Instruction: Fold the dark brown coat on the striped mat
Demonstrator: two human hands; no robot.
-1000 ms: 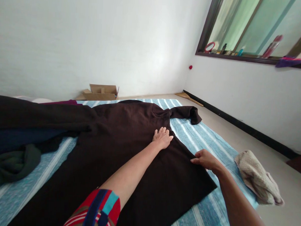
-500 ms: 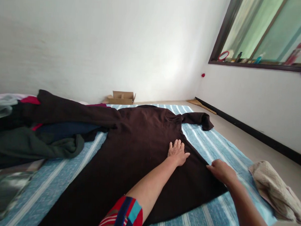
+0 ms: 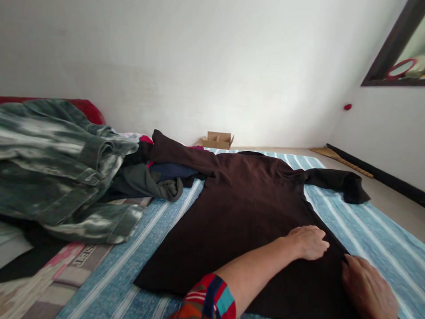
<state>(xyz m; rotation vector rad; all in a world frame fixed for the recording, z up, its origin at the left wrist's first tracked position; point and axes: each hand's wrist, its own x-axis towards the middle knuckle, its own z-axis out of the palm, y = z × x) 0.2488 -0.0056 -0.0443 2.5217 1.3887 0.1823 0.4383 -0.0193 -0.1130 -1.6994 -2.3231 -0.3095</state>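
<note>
A dark brown long-sleeved top (image 3: 246, 202) lies spread on the blue striped bedding, its neck end away from me and its hem near me. One sleeve stretches left onto a clothes pile; the other bends out to the right. On the lower right of its body rests my left hand (image 3: 309, 242), fingers curled down into the fabric and closed on it. My right hand (image 3: 370, 290) grips the right side edge near the hem, the fingertips partly hidden by the cloth.
A grey-green tie-dye denim garment (image 3: 58, 172) lies heaped at the left, beside a dark green garment (image 3: 149, 183). Blue striped bedding (image 3: 380, 235) runs under the top. An open cardboard box (image 3: 218, 140) stands by the back wall. A red-rimmed mirror (image 3: 402, 68) sits on the window sill.
My view has turned left, bringing the denim garment into sight. My left hand has gone from lying flat to curled, lower on the top. My right hand has slid down the side edge towards the hem.
</note>
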